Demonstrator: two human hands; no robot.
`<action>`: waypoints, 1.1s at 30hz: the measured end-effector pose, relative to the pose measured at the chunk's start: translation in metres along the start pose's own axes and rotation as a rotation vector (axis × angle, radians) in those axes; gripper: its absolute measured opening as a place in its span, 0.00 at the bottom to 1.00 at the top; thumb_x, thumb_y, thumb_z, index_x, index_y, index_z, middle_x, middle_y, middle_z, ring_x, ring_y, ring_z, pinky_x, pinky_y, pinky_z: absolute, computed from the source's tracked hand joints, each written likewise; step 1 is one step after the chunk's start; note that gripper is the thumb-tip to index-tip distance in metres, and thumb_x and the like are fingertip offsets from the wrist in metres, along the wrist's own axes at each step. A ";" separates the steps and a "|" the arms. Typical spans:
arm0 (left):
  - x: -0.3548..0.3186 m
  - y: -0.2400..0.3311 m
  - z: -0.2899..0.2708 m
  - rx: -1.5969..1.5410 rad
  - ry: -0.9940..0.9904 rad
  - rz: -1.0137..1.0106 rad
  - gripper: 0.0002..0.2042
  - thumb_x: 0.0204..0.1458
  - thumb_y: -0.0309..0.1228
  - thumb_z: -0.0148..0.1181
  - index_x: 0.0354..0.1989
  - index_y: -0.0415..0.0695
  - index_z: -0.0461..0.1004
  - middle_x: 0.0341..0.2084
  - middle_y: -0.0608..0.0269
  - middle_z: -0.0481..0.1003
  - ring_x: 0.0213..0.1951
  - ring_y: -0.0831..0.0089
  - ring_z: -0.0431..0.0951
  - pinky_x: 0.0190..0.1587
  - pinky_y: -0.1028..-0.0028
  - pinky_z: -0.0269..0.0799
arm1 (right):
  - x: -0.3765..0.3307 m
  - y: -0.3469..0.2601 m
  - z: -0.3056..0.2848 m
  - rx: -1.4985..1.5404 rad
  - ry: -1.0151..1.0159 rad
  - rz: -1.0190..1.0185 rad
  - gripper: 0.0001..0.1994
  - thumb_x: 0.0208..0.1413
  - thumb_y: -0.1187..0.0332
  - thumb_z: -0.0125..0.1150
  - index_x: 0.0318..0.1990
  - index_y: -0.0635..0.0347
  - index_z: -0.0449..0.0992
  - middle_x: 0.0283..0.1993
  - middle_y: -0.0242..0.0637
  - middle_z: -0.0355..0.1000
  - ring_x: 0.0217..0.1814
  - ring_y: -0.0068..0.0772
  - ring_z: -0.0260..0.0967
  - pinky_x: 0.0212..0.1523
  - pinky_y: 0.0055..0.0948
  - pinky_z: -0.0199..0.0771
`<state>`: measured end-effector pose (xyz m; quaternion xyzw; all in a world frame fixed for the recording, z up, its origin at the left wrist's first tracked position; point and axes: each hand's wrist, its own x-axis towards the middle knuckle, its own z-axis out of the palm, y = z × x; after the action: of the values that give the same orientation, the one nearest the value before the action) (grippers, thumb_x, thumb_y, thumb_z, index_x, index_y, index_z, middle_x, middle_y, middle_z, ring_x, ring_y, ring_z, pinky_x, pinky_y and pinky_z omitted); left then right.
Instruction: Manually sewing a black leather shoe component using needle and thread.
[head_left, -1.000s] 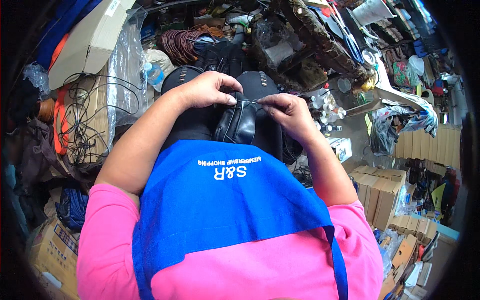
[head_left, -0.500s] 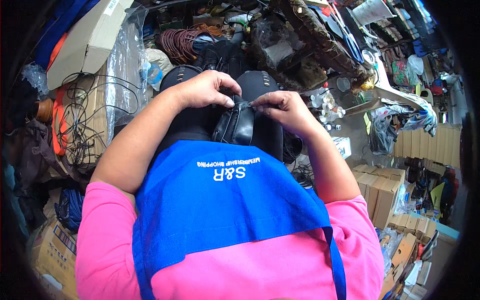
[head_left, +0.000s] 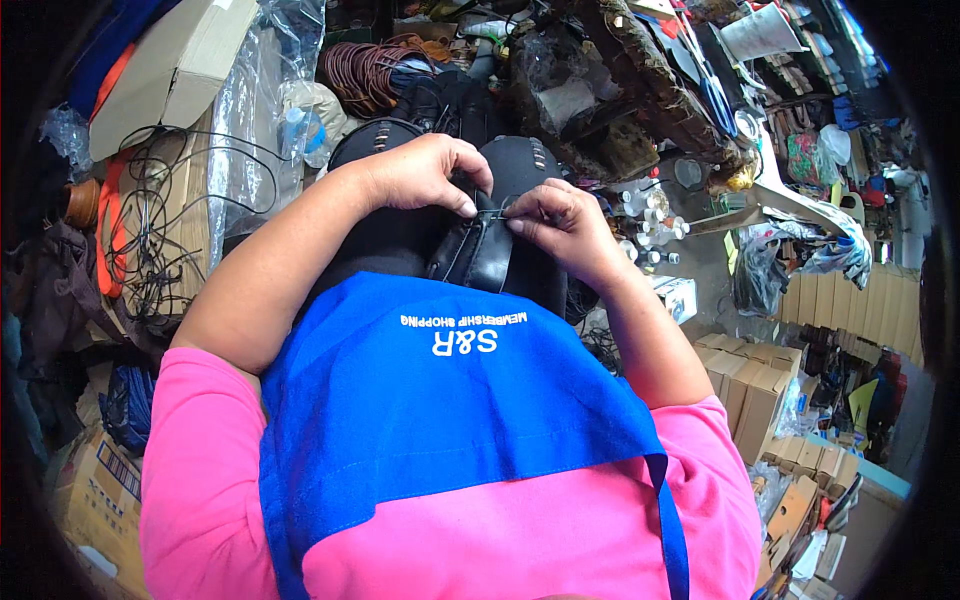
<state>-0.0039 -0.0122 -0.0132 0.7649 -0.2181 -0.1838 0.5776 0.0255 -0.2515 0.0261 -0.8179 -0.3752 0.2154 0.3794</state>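
Note:
A glossy black leather piece (head_left: 490, 262) with a seam down it lies in my lap between my knees; it could be a shoe upper, but its kind is unclear. Across its far end runs a short, thin, pale cord (head_left: 491, 213). My left hand (head_left: 432, 178) is closed at the cord's left end, thumb and forefinger pinching. At the other end my right hand (head_left: 560, 218) pinches too, its remaining fingers curled. The fingertips of both hands are close together above the leather. Whatever lies under the fingers is hidden.
Past my knees lie a coil of reddish-brown cord (head_left: 362, 78) and a worn dark bench (head_left: 665, 90). On the left are cardboard (head_left: 165, 85) and tangled black cord (head_left: 160, 225). Small bottles (head_left: 655, 220) and cardboard boxes (head_left: 750, 385) stand on the right.
My right hand has turned a little, with its thumb lower over the leather. The view has shifted slightly; both hands stay at the leather piece's far end.

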 end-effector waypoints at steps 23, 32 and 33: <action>-0.053 0.026 0.007 0.406 0.380 0.034 0.14 0.42 0.20 0.58 0.41 0.41 0.73 0.38 0.59 0.68 0.41 0.69 0.71 0.47 0.71 0.65 | -0.021 -0.010 0.030 -0.240 0.181 -0.172 0.11 0.43 0.72 0.66 0.38 0.51 0.78 0.27 0.36 0.64 0.31 0.39 0.65 0.33 0.36 0.67; -0.085 0.057 0.034 0.333 0.544 -0.113 0.14 0.44 0.15 0.57 0.40 0.42 0.77 0.31 0.61 0.71 0.33 0.69 0.73 0.40 0.76 0.69 | -0.016 -0.002 0.021 -0.307 0.067 -0.246 0.20 0.41 0.75 0.61 0.45 0.46 0.78 0.24 0.35 0.61 0.30 0.37 0.62 0.34 0.37 0.64; -0.088 0.054 0.035 0.400 0.544 -0.112 0.13 0.44 0.16 0.58 0.39 0.42 0.77 0.31 0.61 0.72 0.32 0.68 0.74 0.39 0.75 0.69 | -0.017 -0.005 0.021 -0.364 0.068 -0.268 0.20 0.41 0.75 0.60 0.46 0.45 0.78 0.24 0.35 0.62 0.31 0.36 0.63 0.39 0.38 0.63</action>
<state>-0.1027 -0.0051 0.0326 0.8947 -0.0453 0.0419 0.4424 -0.0008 -0.2531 0.0182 -0.8225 -0.5001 0.0639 0.2632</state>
